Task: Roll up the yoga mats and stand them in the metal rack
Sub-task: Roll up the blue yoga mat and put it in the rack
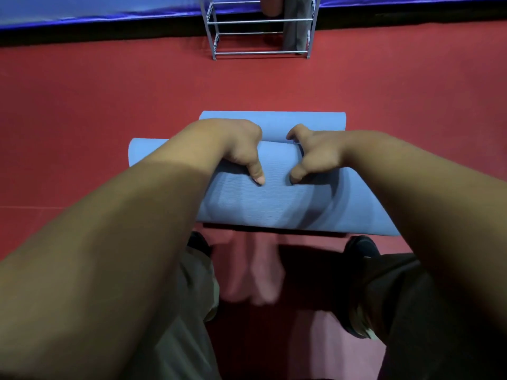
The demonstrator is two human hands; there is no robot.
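Note:
A light blue yoga mat (274,198) lies on the red floor in front of me, most of it wound into a thick roll, with a short flat strip still showing beyond the roll. My left hand (241,149) grips the top of the roll, fingers curled over its far side and thumb pressed on the near side. My right hand (315,154) grips the roll beside it in the same way. The metal rack (260,21) stands at the far edge of the floor, with a grey rolled mat (295,28) and a brown rolled mat (271,6) upright in it.
The red floor (109,105) stretches to both sides of the mat. A blue padded surface (96,9) with a black base runs along the back behind the rack. My legs and dark shoes (362,246) sit just below the roll.

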